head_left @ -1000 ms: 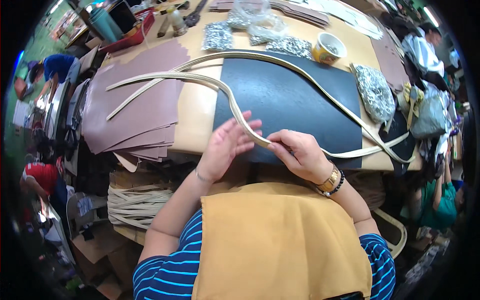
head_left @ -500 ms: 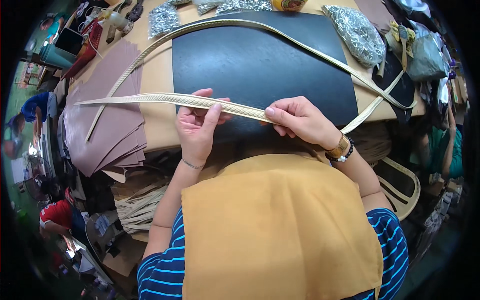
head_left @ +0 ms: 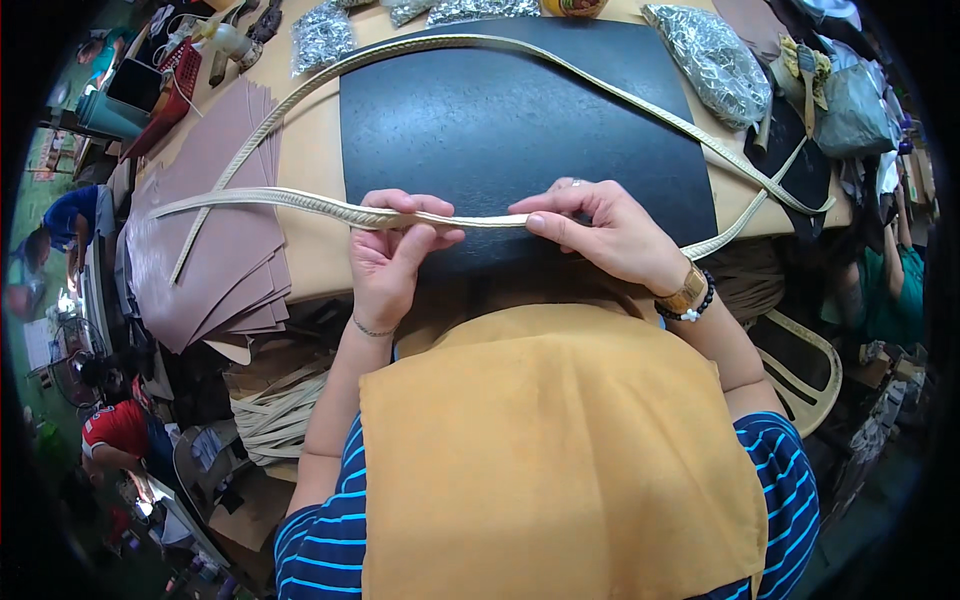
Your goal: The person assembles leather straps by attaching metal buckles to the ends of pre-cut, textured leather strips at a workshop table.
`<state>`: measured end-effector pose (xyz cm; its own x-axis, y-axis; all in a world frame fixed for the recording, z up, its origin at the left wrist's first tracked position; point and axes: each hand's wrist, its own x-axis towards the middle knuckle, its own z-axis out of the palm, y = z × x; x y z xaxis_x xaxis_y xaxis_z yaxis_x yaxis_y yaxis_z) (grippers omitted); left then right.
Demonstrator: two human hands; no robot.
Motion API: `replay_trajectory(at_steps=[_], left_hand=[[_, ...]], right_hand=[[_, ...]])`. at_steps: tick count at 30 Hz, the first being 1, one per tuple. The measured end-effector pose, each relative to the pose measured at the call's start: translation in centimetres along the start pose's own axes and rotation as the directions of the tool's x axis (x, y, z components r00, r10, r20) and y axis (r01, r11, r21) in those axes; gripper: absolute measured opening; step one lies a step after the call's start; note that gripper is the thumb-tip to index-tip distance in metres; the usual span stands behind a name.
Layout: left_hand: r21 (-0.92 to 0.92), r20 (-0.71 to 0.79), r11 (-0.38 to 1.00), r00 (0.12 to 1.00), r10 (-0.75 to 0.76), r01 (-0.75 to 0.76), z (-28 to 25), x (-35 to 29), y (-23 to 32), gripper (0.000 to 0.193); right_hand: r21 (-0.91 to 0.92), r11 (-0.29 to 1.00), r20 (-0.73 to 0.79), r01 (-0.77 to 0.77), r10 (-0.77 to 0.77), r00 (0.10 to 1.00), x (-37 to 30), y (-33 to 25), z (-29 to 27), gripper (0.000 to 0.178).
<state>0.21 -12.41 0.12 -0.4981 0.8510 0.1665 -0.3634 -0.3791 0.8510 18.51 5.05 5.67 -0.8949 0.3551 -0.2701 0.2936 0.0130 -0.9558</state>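
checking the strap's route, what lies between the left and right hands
In the head view, a short stretch of braided cream strap runs from left hand to right hand.

One black rectangular mat (head_left: 520,130); over it, two long cream braided strips (head_left: 290,198) (head_left: 440,42) and two bare hands (head_left: 388,258) (head_left: 622,240); right of it, one wooden-handled brush (head_left: 808,95); left, one red plastic basket (head_left: 182,88).
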Motion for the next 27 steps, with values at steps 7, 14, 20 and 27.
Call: replay_trajectory(at_steps=[7,14,20,27], left_hand=[[0.058,-0.155,0.989,0.980,-0.126,0.136,-0.3,0.5,0.1,0.032],[0.000,-0.140,0.991,0.981,-0.134,0.135,0.2,0.6,0.7,0.047],[0.023,-0.128,0.990,0.983,-0.132,0.136,0.2,0.7,0.7,0.051],[-0.049,-0.142,0.982,0.972,-0.189,0.184,0.3,1.0,0.9,0.050]], right_hand=[[-0.194,0.962,-0.175,0.194,-0.228,0.958,-0.7,-0.7,0.4,0.022],[-0.248,0.946,-0.181,0.210,-0.258,0.949,-0.6,-0.7,0.6,0.022],[-0.257,0.944,-0.182,0.206,-0.257,0.949,-0.5,-0.8,0.7,0.021],[-0.266,0.948,-0.187,0.175,-0.229,0.955,-0.4,-1.0,1.1,0.021]])
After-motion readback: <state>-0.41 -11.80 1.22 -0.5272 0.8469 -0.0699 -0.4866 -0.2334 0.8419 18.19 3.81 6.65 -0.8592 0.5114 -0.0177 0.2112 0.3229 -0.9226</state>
